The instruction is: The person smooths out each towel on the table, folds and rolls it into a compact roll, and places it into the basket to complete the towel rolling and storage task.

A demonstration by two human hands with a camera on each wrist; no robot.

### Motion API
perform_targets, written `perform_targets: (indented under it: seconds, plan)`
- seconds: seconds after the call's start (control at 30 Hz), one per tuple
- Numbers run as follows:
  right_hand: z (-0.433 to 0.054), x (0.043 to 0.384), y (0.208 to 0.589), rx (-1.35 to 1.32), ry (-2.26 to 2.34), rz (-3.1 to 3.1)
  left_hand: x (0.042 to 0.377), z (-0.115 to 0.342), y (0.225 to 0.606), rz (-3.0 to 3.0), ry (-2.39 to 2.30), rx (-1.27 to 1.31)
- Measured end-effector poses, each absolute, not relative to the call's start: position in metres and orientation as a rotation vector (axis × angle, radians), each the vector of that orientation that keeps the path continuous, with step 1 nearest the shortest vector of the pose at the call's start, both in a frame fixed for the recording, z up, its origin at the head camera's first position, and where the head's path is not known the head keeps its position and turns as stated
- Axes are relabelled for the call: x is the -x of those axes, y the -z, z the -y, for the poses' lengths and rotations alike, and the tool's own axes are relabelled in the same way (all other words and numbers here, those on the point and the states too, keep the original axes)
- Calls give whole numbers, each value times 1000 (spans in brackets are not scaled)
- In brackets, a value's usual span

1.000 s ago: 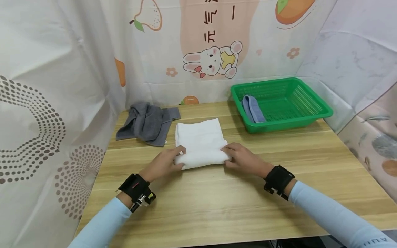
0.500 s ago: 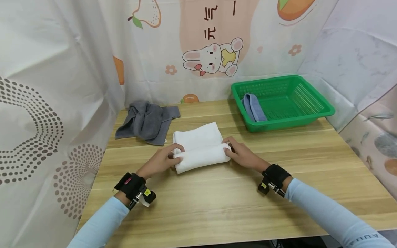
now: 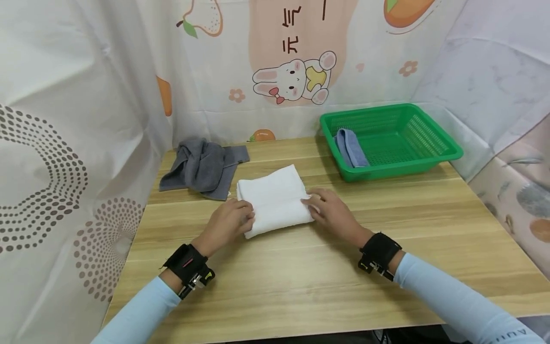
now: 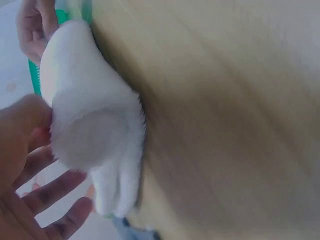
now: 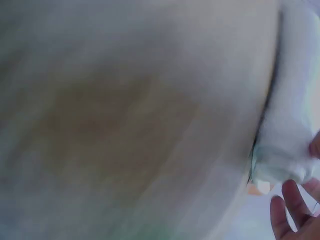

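Note:
A folded white towel [image 3: 275,191] lies mid-table, its near part rolled into a thick band. My left hand [image 3: 227,220] grips the band's left end, with the thumb nearer me and the fingers at the far side. In the left wrist view the rolled end [image 4: 90,135] faces the camera, above flat layers. At the opposite end my right hand [image 3: 335,215] holds the band between thumb and fingers. The right wrist view has the white roll [image 5: 287,100] at its right edge, with some fingers of that hand spread below its end.
A crumpled grey towel [image 3: 202,165] lies at the back left of the wooden table [image 3: 275,286]. At the back right stands a green basket [image 3: 399,169] with a folded blue cloth [image 3: 353,150] inside. Printed curtains [image 3: 206,86] border the back and sides.
The near roll of the white towel was lifted and turned away from me, and now lies lower and flatter. The towel has shifted slightly left, and both hands have moved with it.

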State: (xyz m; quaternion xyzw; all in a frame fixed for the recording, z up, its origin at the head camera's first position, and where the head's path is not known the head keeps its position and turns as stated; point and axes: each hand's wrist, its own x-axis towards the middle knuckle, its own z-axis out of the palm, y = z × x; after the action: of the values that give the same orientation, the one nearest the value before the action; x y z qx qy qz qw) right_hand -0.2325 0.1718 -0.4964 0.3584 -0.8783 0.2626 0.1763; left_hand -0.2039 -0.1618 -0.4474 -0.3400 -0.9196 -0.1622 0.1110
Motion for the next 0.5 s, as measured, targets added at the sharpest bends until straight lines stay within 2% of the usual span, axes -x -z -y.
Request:
perform_targets:
  seconds: [0.2, 0.5]
  plan:
    - [-176, 224, 492, -1111, -494, 2424, 200, 159, 443, 2755, 276, 1069]
    - [-173, 228, 474, -1193, -306, 2593, 200, 159, 447, 2757, 387, 1070]
